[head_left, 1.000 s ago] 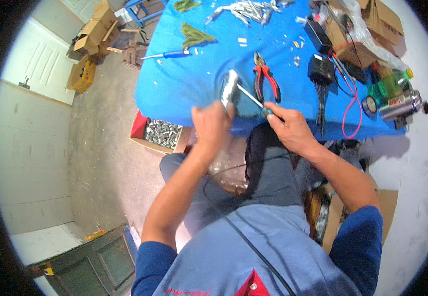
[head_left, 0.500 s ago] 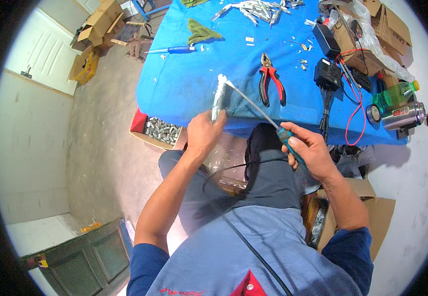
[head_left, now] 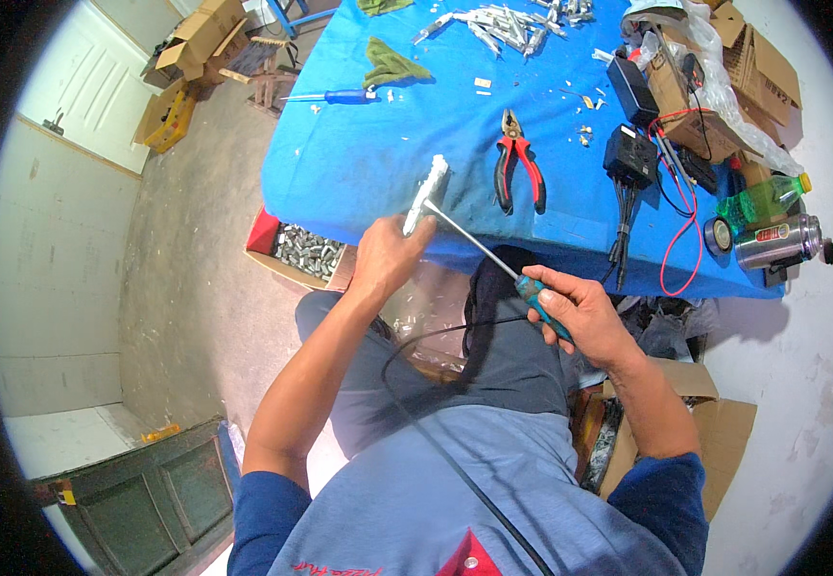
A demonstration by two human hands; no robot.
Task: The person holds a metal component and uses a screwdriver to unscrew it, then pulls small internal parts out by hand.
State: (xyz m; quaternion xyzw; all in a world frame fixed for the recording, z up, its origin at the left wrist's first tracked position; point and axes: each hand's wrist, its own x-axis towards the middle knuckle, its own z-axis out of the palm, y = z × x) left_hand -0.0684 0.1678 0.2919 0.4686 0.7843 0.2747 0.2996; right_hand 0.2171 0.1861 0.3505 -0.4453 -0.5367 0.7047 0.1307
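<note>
My left hand point(head_left: 392, 252) is closed on the lower end of a slim silver-and-white metal piece point(head_left: 426, 195), held tilted upward over the table's near edge. My right hand point(head_left: 580, 312) grips the teal handle of a screwdriver point(head_left: 479, 245). Its long shaft points up and left, and the tip meets the side of the metal piece near my left fingers. Whether the tip presses in or only touches, I cannot tell. Beyond my hands, combination pliers point(head_left: 519, 163) with red and black handles lie on the blue cloth point(head_left: 340, 163).
Similar metal pieces point(head_left: 508, 29) are heaped at the far side. A blue screwdriver point(head_left: 340, 97) and a green rag point(head_left: 392, 65) lie farther left. Black adapters point(head_left: 630, 156), a green bottle point(head_left: 767, 200) and a steel flask point(head_left: 776, 242) stand right. A box of small metal parts point(head_left: 309, 254) sits below.
The screwdriver tip has moved from the metal piece's upper end down its side, closer to my left fingers. The whole view has shifted slightly.
</note>
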